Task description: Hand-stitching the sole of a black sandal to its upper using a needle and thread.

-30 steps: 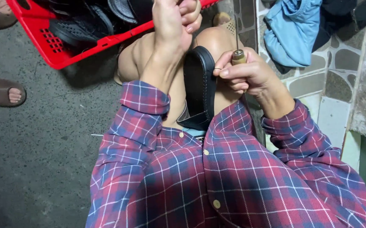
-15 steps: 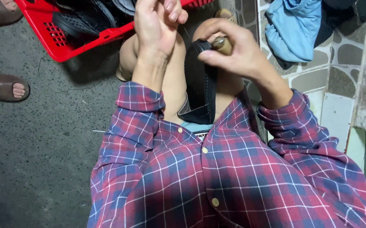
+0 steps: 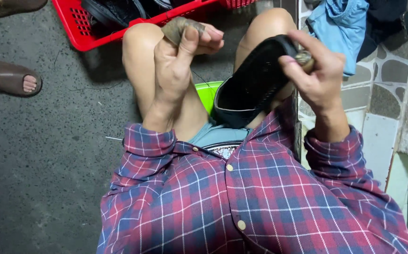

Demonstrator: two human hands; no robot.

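A black shoe (image 3: 253, 82) rests sole-up on my lap between my bare knees. My right hand (image 3: 314, 77) is curled over its far end and grips the wooden handle of an awl (image 3: 303, 57) against the shoe's edge. My left hand (image 3: 180, 70) is raised above my left knee with its fingers closed, pinching a thin dark thread (image 3: 200, 79) that runs down toward the shoe. A brownish wrap (image 3: 176, 28) covers the forefinger of that hand.
A red plastic basket (image 3: 86, 28) of black shoes (image 3: 114, 9) stands ahead on the dark concrete floor. Another person's foot in a brown sandal (image 3: 11, 77) is at the left. A green stool (image 3: 208, 94) shows under me. Blue cloth (image 3: 340, 23) hangs by the tiled wall (image 3: 392, 70) on the right.
My right hand has turned the awl from upright to lie against the shoe's end. My left hand has drawn away from the shoe, and the shoe has tipped from upright to slanted.
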